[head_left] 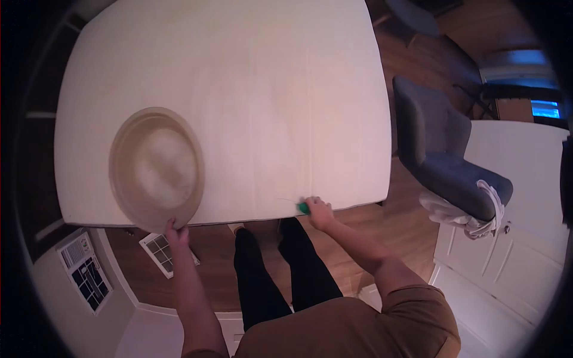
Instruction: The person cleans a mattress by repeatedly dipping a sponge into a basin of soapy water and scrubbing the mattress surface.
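Observation:
A round beige basin (119,161) sits at the left front of the white-covered table (262,107), its near rim reaching the table's front edge. A whitish patch shows inside the basin; I cannot tell whether it is foam, liquid or the bottom. My left hand (176,231) is closed on the basin's near rim, the thumb on top. Farther right, at the same front edge, my right hand (320,210) is closed around a small green object (304,207), mostly hidden by the fingers. A thin line lies on the surface just left of it.
A grey armchair (436,143) stands to the right, with a white cloth bag (477,215) hanging from it. Behind the chair is a white door (507,238). A white-framed rack or grid (158,253) is on the wooden floor below the table's left edge.

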Available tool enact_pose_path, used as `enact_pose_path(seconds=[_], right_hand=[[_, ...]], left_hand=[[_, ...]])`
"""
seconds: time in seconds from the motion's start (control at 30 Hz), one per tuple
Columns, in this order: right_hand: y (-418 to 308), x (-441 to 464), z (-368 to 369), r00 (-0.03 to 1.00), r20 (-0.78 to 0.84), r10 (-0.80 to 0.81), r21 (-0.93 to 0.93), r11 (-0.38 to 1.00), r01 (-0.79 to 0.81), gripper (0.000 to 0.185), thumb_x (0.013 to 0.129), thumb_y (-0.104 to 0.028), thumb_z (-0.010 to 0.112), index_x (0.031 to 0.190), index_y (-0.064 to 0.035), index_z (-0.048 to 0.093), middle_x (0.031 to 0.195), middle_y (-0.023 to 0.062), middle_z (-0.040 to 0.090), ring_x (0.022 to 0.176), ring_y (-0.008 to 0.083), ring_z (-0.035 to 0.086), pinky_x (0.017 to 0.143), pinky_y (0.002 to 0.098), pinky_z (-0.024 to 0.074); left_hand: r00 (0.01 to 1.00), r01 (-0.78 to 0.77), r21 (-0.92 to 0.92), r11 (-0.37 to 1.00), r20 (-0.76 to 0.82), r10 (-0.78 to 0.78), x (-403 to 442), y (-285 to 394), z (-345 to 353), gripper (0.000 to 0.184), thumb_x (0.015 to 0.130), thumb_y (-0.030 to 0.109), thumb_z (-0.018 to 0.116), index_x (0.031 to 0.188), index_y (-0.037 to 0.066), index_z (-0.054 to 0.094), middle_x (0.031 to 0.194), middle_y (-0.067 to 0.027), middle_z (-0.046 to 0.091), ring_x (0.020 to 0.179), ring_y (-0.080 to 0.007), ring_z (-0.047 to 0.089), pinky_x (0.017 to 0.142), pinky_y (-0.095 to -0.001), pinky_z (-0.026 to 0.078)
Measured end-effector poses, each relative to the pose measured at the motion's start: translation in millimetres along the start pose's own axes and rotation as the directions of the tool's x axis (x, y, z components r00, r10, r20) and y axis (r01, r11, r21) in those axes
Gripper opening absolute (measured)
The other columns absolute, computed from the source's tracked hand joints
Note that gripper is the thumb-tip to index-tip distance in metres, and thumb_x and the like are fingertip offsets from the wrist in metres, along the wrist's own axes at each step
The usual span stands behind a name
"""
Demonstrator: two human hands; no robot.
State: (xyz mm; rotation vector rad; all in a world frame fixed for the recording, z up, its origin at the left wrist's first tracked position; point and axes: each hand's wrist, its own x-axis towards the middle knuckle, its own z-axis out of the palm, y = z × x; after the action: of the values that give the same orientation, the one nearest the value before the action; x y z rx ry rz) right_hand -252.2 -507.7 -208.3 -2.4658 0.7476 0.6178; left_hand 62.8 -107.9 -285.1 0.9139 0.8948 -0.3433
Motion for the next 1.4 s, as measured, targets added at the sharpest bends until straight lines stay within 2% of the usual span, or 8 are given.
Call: enact_pose_path(seconds=[0.07,0.2,0.27,0.47,0.67,0.97,1.03,1.4], right_hand=[[1,-6,-23,0.954,0.167,0.251,0.239,0.928,-0.286,0.052,0.076,-0.006,0.061,0.126,-0.012,0.046,0.113,0.016,0.053,0.103,0.033,0.057,0.09,0.0435,0.0449],[-5,22,-61,0.986,0.014,0.167,0.607,0.782,-0.141,0.055,0.078,-0.009,0.064,0.129,-0.0145,0.046,0.12,0.0182,0.052,0.103,0.0366,0.057,0.089,0.0428,0.0462],[-73,25,-108,1.0,0.02,-0.001,0.865,0.502,-0.017,0.061,0.077,-0.007,0.061,0.134,-0.0124,0.042,0.126,0.0186,0.05,0.11,0.032,0.055,0.094,0.039,0.0435],[-357,29,-97,0.779,-0.351,-0.52,0.478,0.616,0.626,0.063,0.073,-0.003,0.065,0.132,-0.0019,0.042,0.114,0.0189,0.052,0.107,0.0355,0.051,0.096,0.0409,0.0405],[-532,74,41,0.797,-0.219,-0.563,0.005,0.816,0.577,0.049,0.075,-0.005,0.058,0.123,-0.0041,0.049,0.107,0.0148,0.054,0.103,0.0316,0.053,0.088,0.0431,0.0419],[-588,72,124,0.871,-0.003,-0.492,-0.176,0.857,0.484,0.032,0.08,-0.011,0.053,0.112,-0.0078,0.052,0.107,0.0095,0.055,0.104,0.0263,0.054,0.087,0.0414,0.0418],[-606,63,108,0.8,-0.178,-0.574,-0.092,0.819,0.567,0.029,0.081,-0.011,0.05,0.11,-0.0071,0.054,0.108,0.0098,0.055,0.105,0.0257,0.054,0.087,0.0404,0.0411],[-628,99,56,0.783,-0.279,-0.556,0.029,0.81,0.585,0.043,0.076,-0.008,0.056,0.119,-0.0065,0.052,0.107,0.0147,0.053,0.103,0.031,0.055,0.088,0.0425,0.0423]], left_hand=[[1.0,-0.005,-0.01,1.0,-0.003,0.005,-14,9,2,0.043,0.08,-0.001,0.06,0.121,0.0,0.047,0.118,-0.0134,0.056,0.108,-0.0273,0.057,0.093,-0.0418,0.052],[0.999,-0.002,-0.081,0.997,-0.032,-0.001,-40,22,-4,0.049,0.078,-0.003,0.06,0.125,-0.001,0.044,0.119,-0.0131,0.055,0.11,-0.0287,0.056,0.094,-0.0436,0.051],[1.0,-0.025,-0.07,0.997,-0.02,0.023,-53,42,-26,0.05,0.079,-0.003,0.059,0.126,-0.001,0.043,0.119,-0.0134,0.055,0.11,-0.0294,0.056,0.094,-0.0444,0.051],[0.995,0.076,0.155,0.985,0.045,-0.084,-76,142,-74,0.053,0.078,-0.001,0.056,0.129,0.003,0.041,0.125,-0.0131,0.051,0.117,-0.0296,0.051,0.097,-0.0487,0.047],[0.98,0.187,0.278,0.942,0.014,-0.198,-101,216,-129,0.05,0.077,0.0,0.058,0.126,0.0,0.045,0.119,-0.0113,0.054,0.11,-0.0262,0.055,0.094,-0.0436,0.048],[0.976,0.185,0.292,0.938,0.055,-0.21,-101,270,-191,0.057,0.076,0.003,0.061,0.129,-0.002,0.042,0.121,-0.0131,0.052,0.113,-0.0272,0.053,0.097,-0.0422,0.045],[0.979,0.187,0.309,0.933,0.024,-0.204,-94,277,-195,0.05,0.077,0.006,0.061,0.124,-0.001,0.046,0.119,-0.0115,0.053,0.113,-0.0262,0.052,0.1,-0.0448,0.042],[0.991,0.114,0.249,0.962,0.036,-0.126,-50,296,-144,0.042,0.077,0.006,0.061,0.117,-0.002,0.05,0.116,-0.0129,0.055,0.11,-0.0268,0.054,0.096,-0.0455,0.046]])
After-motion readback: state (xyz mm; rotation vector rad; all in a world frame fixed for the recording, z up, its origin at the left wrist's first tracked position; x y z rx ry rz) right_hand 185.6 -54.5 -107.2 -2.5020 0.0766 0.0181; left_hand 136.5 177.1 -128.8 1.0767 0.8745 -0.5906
